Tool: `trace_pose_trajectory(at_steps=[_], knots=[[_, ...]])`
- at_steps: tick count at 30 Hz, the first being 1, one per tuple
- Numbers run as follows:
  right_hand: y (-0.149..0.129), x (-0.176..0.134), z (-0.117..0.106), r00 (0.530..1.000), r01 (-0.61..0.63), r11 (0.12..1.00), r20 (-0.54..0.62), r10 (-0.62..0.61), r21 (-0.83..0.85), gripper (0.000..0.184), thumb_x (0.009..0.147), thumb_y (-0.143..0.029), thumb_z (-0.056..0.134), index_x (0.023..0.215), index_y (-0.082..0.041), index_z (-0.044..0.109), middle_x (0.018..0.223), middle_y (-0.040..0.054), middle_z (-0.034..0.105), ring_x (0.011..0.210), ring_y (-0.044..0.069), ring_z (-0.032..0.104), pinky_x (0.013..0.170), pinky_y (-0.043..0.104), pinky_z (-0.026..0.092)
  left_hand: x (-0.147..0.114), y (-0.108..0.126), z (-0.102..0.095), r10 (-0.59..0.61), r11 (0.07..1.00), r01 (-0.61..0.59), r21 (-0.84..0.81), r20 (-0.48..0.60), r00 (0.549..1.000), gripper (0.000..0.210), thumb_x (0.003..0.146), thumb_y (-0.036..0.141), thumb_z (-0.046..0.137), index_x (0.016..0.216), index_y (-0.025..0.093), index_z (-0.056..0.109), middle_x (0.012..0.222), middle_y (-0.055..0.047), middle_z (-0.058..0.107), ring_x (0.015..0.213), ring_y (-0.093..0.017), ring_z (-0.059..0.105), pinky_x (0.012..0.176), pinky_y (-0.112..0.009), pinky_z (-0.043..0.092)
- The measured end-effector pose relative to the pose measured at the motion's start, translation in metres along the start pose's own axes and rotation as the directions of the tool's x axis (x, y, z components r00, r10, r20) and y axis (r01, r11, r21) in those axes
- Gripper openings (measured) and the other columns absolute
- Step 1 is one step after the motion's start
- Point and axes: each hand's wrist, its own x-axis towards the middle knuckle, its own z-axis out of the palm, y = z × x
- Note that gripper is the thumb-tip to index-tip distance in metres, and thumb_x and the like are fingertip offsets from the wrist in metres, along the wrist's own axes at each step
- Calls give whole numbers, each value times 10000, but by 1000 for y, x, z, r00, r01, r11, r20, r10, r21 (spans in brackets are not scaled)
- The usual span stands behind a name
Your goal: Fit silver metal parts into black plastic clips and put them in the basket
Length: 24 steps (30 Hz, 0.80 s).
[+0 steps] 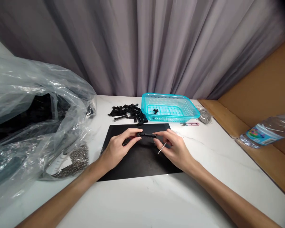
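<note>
Between my two hands, above the black mat [133, 164], is a slim black plastic part [147, 135]. My left hand [117, 144] pinches its left end between thumb and fingers. At the other end, my right hand [174, 145] grips the part with thumb and forefinger. A thin pale metal rod [162, 148] sticks out from under the right hand's fingers; its other end is hidden. Just beyond the mat lies a pile of black plastic parts [130, 110]. Beside the pile, a blue plastic basket [187, 118] has a small black part [155, 111] inside.
Pink-handled thread snips [191, 124] lie before the basket, near a bag of small metal pieces [205, 115]. Large clear plastic bags [68, 76] and another bag of metal pieces [73, 161] take up the left. A bottle [263, 133] lies on cardboard [251, 85] at right.
</note>
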Motion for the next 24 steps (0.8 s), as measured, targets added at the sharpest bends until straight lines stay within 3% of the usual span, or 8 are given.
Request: trace_pose_trajectory(at_steps=[4,9,13,18,24], knots=[[-1,4,-3,995,-102,988,25,100,116,333,1019,-411,613,1231,-186,737,677,-20,443,659,167,456,580,291,419,-1,1,-2,-128,987,135,-82,82,988,344,1006,468,613,1277,260,662,1019,-12,821,955,-196,794,933,-302,614],[-5,5,-5,986,-168,956,18,168,243,386,994,-450,644,1287,-213,729,716,-34,403,613,136,402,555,278,387,-4,6,-2,-87,987,105,-122,144,986,311,1058,432,514,1241,233,667,942,-14,820,812,-157,772,830,-270,624],[-7,4,-6,979,-193,942,-8,203,275,376,989,-451,648,1291,-238,722,690,-46,396,582,127,362,547,274,374,-9,14,-1,-2,999,8,-52,109,994,261,1037,410,565,1178,230,692,854,-4,787,744,-147,744,791,-257,617],[-2,5,-10,985,-163,953,-3,170,255,300,975,-423,682,1208,-255,768,698,-27,435,636,150,420,574,282,389,-13,15,1,185,981,-185,60,0,983,253,1010,430,620,1107,219,719,810,-10,753,678,-147,711,732,-259,605],[-3,8,-15,991,-132,959,52,123,253,273,1001,-391,658,1219,-270,770,806,23,617,723,173,494,655,299,436,-17,18,3,464,863,-440,250,-44,885,261,919,257,763,1175,249,717,710,30,711,592,-133,666,658,-252,570]])
